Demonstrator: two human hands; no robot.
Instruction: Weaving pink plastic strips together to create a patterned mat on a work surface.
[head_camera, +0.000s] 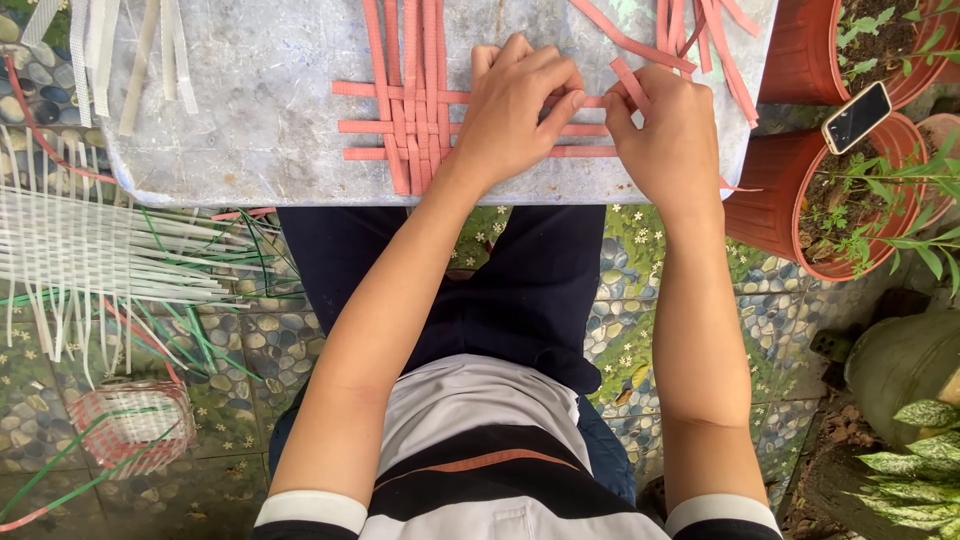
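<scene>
— What do we see of the strips (400, 95)?
— We see flat pink plastic bands, smooth and matt. The white strips (100, 50) look the same, a little glossy.
— And the table (260, 100)?
— Grey, mottled like stone, with a dull shine.
— The pots (770, 200)?
— Ribbed terracotta-coloured plastic. The phone (856, 117) has glossy glass.
— The floor (270, 340)?
— Glazed tiles with a pebble print. Our trousers (520, 280) are dark matt cloth.

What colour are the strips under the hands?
Salmon pink strips, seen in the head view.
</scene>
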